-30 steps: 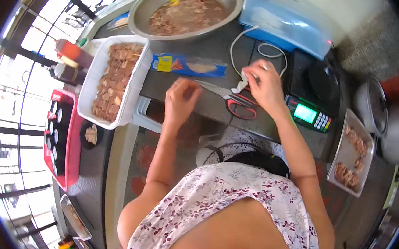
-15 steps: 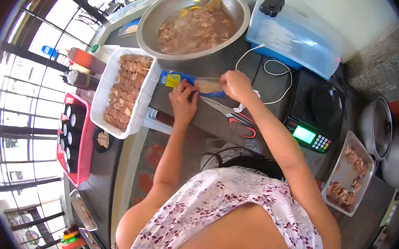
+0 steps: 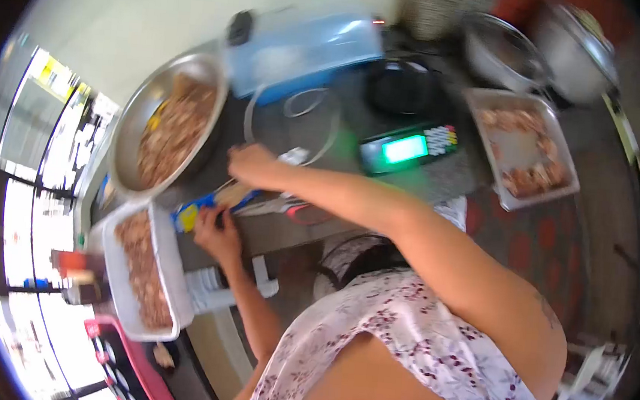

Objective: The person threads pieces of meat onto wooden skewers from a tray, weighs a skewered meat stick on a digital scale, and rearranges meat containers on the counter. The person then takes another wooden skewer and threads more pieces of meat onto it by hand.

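A blue and yellow packet of thin wooden sticks lies on the dark counter, and the pale sticks show through its open-looking or clear end. My left hand has its fingers bent and pinched at the packet's near edge. Just beyond the stick end, my right hand is closed with the fingertips pointing down; what it grips is blurred and hidden. Scissors with red and black handles lie beside the packet, below my right forearm.
A steel basin of meat stands behind the packet, and a white tub of skewered meat is at left. A blue clear-lidded box, a lit scale and a metal tray of meat pieces stand to the right. A white cable loops nearby.
The view has swung to the right, blurring the picture. My right hand sits a little higher off the packet's stick end; my left hand stays at the packet.
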Demonstrator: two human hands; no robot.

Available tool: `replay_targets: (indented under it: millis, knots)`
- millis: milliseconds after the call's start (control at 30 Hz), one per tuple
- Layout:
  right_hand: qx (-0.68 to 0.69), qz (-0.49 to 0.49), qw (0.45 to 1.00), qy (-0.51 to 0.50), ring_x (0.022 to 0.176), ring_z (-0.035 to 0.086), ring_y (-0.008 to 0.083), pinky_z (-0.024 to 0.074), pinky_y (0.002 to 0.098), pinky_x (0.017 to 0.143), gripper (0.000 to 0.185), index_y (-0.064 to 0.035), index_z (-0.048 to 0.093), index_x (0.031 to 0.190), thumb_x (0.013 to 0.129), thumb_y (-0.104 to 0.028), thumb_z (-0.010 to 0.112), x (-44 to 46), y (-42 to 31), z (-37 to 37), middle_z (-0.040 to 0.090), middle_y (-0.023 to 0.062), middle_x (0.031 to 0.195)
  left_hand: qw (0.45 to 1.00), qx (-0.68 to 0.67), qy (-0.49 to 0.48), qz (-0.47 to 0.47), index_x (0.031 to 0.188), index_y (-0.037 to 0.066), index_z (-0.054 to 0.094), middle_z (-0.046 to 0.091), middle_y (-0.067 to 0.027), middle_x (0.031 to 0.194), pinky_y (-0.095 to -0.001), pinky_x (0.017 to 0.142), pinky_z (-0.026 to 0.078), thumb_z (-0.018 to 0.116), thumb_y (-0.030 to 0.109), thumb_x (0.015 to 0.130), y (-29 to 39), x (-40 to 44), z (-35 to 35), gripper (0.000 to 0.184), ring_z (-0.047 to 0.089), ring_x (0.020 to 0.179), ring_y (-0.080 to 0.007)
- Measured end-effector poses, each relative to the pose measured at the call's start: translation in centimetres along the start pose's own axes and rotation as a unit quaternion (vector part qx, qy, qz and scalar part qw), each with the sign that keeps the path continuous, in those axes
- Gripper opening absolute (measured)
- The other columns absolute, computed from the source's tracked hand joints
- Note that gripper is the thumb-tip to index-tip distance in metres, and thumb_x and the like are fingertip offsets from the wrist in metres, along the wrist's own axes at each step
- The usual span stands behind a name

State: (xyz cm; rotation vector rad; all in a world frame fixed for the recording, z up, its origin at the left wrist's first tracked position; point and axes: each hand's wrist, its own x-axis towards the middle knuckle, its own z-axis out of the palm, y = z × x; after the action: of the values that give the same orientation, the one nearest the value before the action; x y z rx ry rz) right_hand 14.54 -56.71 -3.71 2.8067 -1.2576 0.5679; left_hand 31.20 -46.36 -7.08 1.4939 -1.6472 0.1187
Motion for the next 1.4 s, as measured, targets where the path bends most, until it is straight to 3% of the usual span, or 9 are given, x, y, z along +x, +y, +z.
replay_targets:
  millis: [233,300,433,633,833,1000,1100,1267,1400]
  knots:
    - [0.021,-0.063,0.994,0.081,0.075,0.065,0.0321,0.0527,0.0421,0.065,0.015,0.0008,0.063,0.074,0.07,-0.012,0.058,-1.5,1.2,-4.2,0.064,0.0166,0.079,0.999,0.03,-0.026,0.003,0.084,0.005,0.067,0.063,-0.0131,0.088,-0.0415,0.081,0.046,0.068,0.011,0.074,-0.3,-0.2,0.3,0.011,0.058,0.09,-0.0325]
    - [0.084,-0.01,0.996,-0.002,0.073,0.063,0.0352,0.0521,0.0437,0.066,0.016,0.0028,0.059,0.08,0.071,-0.01,0.058,-3.3,1.7,-6.7,0.063,0.0188,0.08,0.998,0.056,-0.024,0.01,0.083,0.005,0.066,0.063,-0.0129,0.087,-0.0425,0.079,0.046,0.068,0.01,0.074,-0.4,-0.3,0.5,0.011,0.058,0.086,-0.0324]
    - [0.218,0.054,0.967,0.118,0.074,0.058,0.0374,0.0465,0.0461,0.064,0.011,-0.0015,0.053,0.078,0.069,-0.005,0.057,-9.2,3.8,-11.7,0.057,0.016,0.074,0.997,0.053,-0.017,0.05,0.087,0.004,0.066,0.062,-0.0134,0.087,-0.0428,0.077,0.045,0.067,0.008,0.073,-0.3,-0.4,0.7,0.014,0.059,0.083,-0.0324]
    - [0.259,0.12,0.931,0.227,0.067,0.054,0.0331,0.0422,0.041,0.059,0.012,-0.0032,0.048,0.072,0.069,-0.002,0.059,-20.6,3.6,-17.4,0.051,0.0129,0.071,0.982,0.0,0.062,0.18,0.112,0.004,0.06,0.061,-0.0142,0.108,-0.0396,0.084,0.044,0.061,-0.001,0.069,15.2,2.3,-1.8,0.044,0.059,0.097,-0.0312]
    - [0.332,0.173,0.895,0.241,0.067,0.054,0.0114,0.0433,0.0239,0.06,0.012,-0.0039,0.053,0.078,0.072,0.005,0.06,-30.2,2.7,-22.7,0.055,0.0039,0.076,0.93,-0.086,-0.21,0.289,0.11,0.004,0.062,0.061,-0.015,0.091,-0.0395,0.075,0.045,0.061,0.002,0.078,24.5,1.7,1.7,0.032,0.059,0.084,-0.0315]
    - [0.518,0.233,0.708,0.42,0.081,0.055,0.0134,0.0448,0.024,0.069,0.025,0.0037,0.061,0.106,0.081,0.003,0.061,-34.0,2.2,-23.2,0.056,0.0067,0.084,0.86,-0.28,-0.248,0.348,0.099,0.003,0.063,0.059,-0.0143,0.076,-0.0383,0.06,0.047,0.06,0.001,0.077,31.9,-0.3,5.3,0.022,0.058,0.068,-0.0299]
    - [0.345,0.265,0.778,0.452,0.083,0.056,0.015,0.0447,0.0257,0.073,0.016,-0.0005,0.068,0.096,0.081,0.0,0.062,-36.5,2.4,-22.4,0.06,0.0051,0.085,0.808,-0.348,-0.279,0.385,0.082,0.002,0.06,0.056,-0.0105,0.069,-0.0353,0.058,0.048,0.06,0.003,0.076,37.0,-1.8,6.7,0.006,0.058,0.063,-0.0266]
    - [0.198,0.407,0.706,0.544,0.078,0.056,0.0133,0.0456,0.0253,0.071,0.016,0.003,0.061,0.084,0.09,-0.006,0.05,-41.3,1.3,-25.2,0.061,0.0084,0.087,0.734,-0.454,-0.349,0.364,0.108,0.002,0.06,0.06,-0.0167,0.106,-0.0388,0.082,0.049,0.063,0.008,0.079,42.2,-3.9,7.9,0.029,0.059,0.096,-0.0339]
    - [0.138,0.484,0.568,0.651,0.076,0.059,0.0171,0.0484,0.0276,0.071,0.024,0.0045,0.057,0.103,0.095,-0.016,0.048,-46.6,1.7,-25.5,0.062,0.0115,0.085,0.753,-0.433,-0.362,0.339,0.113,0.004,0.057,0.058,-0.0154,0.111,-0.0394,0.087,0.048,0.064,0.009,0.08,40.6,-3.1,8.2,0.035,0.057,0.102,-0.0334]
